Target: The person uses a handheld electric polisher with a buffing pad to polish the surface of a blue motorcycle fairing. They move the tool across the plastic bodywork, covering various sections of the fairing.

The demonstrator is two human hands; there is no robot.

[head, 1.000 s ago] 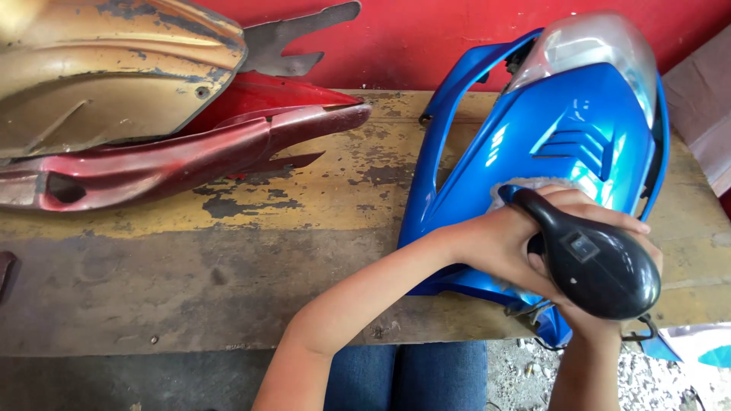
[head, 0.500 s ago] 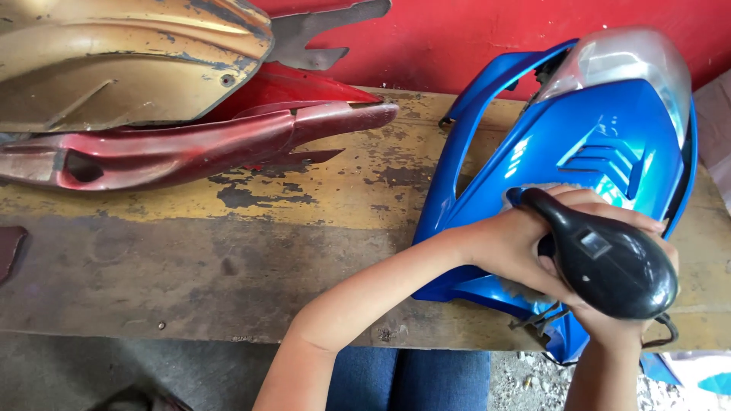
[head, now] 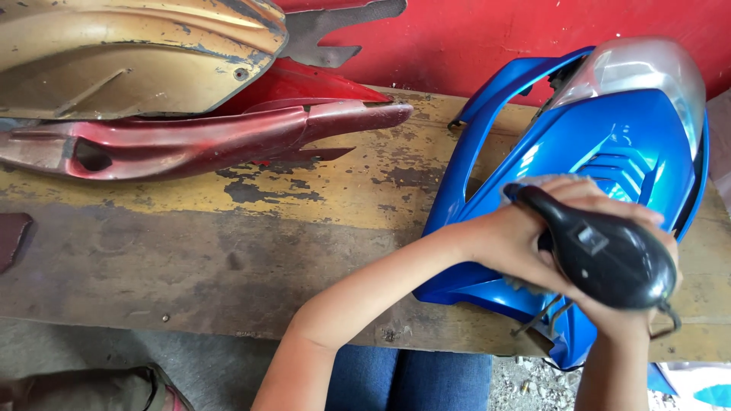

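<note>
Black mirror (head: pixel 605 259): held over the blue scooter panel (head: pixel 609 152) at the right end of the worn wooden bench (head: pixel 228 228). Left hand (head: pixel 514 243) wrapped around its stem; right hand (head: pixel 628 316) cupped beneath, mostly hidden, grip seemingly closed. Red panel (head: pixel 190 141) and gold panel (head: pixel 129 53) lie far left.

The fairing (head: pixel 609 152) is glossy bright blue, with a pale grey, clear-looking lens (head: pixel 647 72) at its top, and the mirror (head: pixel 609 259) is plain black. The worktop (head: pixel 228 251) is worn brown wood with patchy, flaking yellow paint. On it lie a scuffed dark red panel (head: pixel 190 141) and a tarnished gold panel (head: pixel 129 53), against a red wall (head: pixel 472 38).
</note>
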